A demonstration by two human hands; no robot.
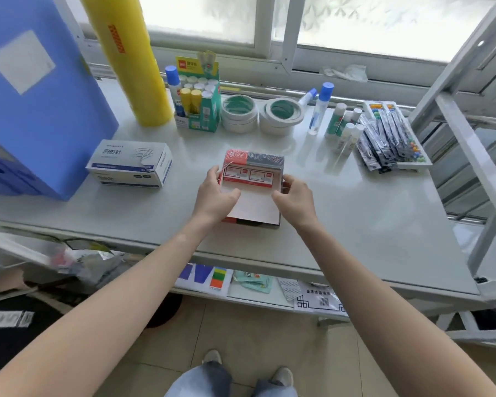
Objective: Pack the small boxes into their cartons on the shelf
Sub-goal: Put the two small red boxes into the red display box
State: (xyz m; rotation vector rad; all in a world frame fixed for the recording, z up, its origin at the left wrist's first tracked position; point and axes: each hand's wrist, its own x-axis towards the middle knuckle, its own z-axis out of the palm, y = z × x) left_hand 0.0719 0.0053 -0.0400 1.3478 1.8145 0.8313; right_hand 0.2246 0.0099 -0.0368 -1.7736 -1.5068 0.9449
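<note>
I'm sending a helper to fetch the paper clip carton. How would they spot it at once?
Start at the tall blue file box at the shelf's left end. Right beside it lies the paper clip carton, flat and closed. Unlike the open red carton between the hands, it is white with blue print.

- Looks like a stationery shop or its stockroom.
- Grey metal shelf (355, 213) works as the worktop, stock laid out in groups.
- Beyond the left hand (215, 196): display carton of glue sticks (198, 96), stacked tape rolls (239, 113).
- Left of it: white paper-clip carton (129, 163), blue file boxes (35, 96), a yellow roll (132, 58).
- Right of the right hand (295, 199): tray of packaged push pins (393, 136).
- More packaged goods on the lower shelf (258, 293), nearer than both hands.
</note>
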